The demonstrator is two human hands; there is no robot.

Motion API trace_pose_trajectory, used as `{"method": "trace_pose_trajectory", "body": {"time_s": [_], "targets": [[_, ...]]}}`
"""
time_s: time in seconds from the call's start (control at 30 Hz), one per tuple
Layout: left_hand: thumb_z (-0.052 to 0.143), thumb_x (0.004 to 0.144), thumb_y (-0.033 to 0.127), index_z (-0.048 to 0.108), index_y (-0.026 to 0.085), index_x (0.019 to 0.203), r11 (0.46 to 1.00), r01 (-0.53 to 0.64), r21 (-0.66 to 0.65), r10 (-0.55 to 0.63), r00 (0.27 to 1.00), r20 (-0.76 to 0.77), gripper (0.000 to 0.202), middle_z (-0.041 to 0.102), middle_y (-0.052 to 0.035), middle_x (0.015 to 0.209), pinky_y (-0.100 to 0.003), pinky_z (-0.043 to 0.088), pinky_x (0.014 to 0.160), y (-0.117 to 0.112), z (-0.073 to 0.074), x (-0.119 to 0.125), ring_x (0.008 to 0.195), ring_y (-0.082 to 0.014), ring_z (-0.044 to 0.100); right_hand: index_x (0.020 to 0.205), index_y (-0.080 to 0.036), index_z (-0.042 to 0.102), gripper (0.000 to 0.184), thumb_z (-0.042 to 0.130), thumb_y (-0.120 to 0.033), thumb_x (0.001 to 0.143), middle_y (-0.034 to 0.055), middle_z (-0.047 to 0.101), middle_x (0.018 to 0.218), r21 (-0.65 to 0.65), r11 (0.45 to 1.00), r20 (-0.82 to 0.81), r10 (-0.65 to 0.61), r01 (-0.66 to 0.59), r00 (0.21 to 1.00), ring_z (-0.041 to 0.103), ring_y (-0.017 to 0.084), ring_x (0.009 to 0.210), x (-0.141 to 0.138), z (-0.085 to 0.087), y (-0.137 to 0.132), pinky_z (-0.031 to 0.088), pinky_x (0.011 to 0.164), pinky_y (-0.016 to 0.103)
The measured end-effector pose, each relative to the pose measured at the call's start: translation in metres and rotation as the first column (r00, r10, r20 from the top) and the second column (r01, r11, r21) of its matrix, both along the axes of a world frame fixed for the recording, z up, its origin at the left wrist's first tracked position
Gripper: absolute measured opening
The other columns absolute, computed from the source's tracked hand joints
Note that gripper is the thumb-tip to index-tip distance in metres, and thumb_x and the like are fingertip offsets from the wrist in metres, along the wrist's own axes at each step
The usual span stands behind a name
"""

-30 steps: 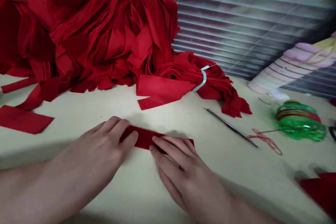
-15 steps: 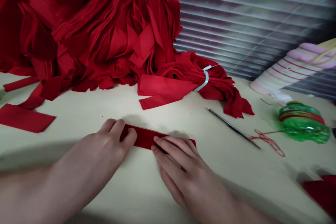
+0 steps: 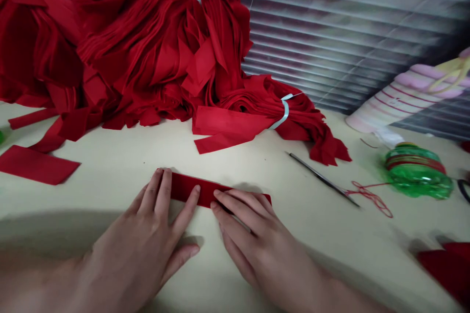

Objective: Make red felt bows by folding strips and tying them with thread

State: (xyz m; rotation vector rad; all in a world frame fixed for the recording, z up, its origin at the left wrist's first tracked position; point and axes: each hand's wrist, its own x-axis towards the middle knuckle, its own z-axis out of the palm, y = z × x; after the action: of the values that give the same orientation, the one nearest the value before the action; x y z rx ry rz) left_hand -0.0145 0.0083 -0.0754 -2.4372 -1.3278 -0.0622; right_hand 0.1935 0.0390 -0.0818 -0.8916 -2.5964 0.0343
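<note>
Two hands lie flat on one folded red fabric strip [image 3: 188, 188], which rests on the table [image 3: 330, 239] near its front centre, lengthwise from left to right.

- Left hand [image 3: 143, 244]: open, palm down, fingers spread. The fingertips [image 3: 197, 190] press on the left half of the strip; the thumb rests on the bare table below it.
- Right hand [image 3: 257, 237]: open, palm down, fingers extended and close together. They cover the right half of the strip, and only its far right corner shows beyond them.
- Neither hand grips anything; both only press downward. The index fingertips of the two hands lie just beside each other at the middle of the strip.

Surrounding items:
- A large heap of red fabric [image 3: 147, 49] stands at the back left of the table, well apart from the strip.
- A tied bundle [image 3: 293, 112], bound with a pale band [image 3: 283, 112], lies at the right foot of the heap.
- A loose red piece [image 3: 36, 166] lies flat at the left edge.
- A thin metal rod [image 3: 323, 179] lies to the right of the hands, its near end touching a tangle of red thread [image 3: 372, 198].
- A green plastic spool [image 3: 418, 176] sits further right.
- Closed blinds [image 3: 348, 24] fill the background
</note>
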Motion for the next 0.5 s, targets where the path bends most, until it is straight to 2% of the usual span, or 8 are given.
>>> {"method": "trace_pose_trajectory", "body": {"time_s": [0.13, 0.33, 0.5], "targets": [[0.064, 0.067, 0.055, 0.047, 0.011, 0.129, 1.0, -0.02, 0.011, 0.02, 1.0, -0.011, 0.078, 0.051, -0.0367, 0.117, -0.057, 0.049, 0.076, -0.0005, -0.0001, 0.0008, 0.113, -0.0524, 0.045, 0.116, -0.011, 0.059, 0.032, 0.043, -0.017, 0.089, 0.0107, 0.057, 0.121, -0.017, 1.0, 0.011, 0.004, -0.004, 1.0, 0.048, 0.027, 0.11, 0.0001, 0.0006, 0.0006, 0.044, 0.09, 0.044], [0.063, 0.065, 0.059, 0.053, 0.013, 0.125, 1.0, -0.009, 0.025, 0.01, 0.998, -0.066, 0.076, 0.056, -0.0362, 0.11, -0.056, 0.05, 0.073, 0.0047, 0.0058, 0.0029, 0.103, -0.0519, 0.053, 0.114, -0.011, 0.06, 0.031, 0.041, -0.017, 0.09, 0.0106, 0.058, 0.12, -0.016, 1.0, 0.002, 0.006, -0.006, 1.0, 0.048, 0.026, 0.109, -0.0005, 0.0013, -0.0003, 0.044, 0.091, 0.044], [0.053, 0.074, 0.058, 0.053, 0.014, 0.124, 0.999, 0.0, 0.051, 0.0, 1.0, -0.003, 0.067, 0.054, -0.0365, 0.115, -0.058, 0.048, 0.077, 0.0029, 0.0049, 0.0016, 0.107, -0.0498, 0.051, 0.114, -0.011, 0.06, 0.031, 0.041, -0.017, 0.091, 0.0106, 0.058, 0.12, -0.021, 1.0, 0.006, -0.001, 0.001, 1.0, 0.048, 0.026, 0.11, -0.0016, 0.0013, -0.0004, 0.044, 0.09, 0.044]]}}
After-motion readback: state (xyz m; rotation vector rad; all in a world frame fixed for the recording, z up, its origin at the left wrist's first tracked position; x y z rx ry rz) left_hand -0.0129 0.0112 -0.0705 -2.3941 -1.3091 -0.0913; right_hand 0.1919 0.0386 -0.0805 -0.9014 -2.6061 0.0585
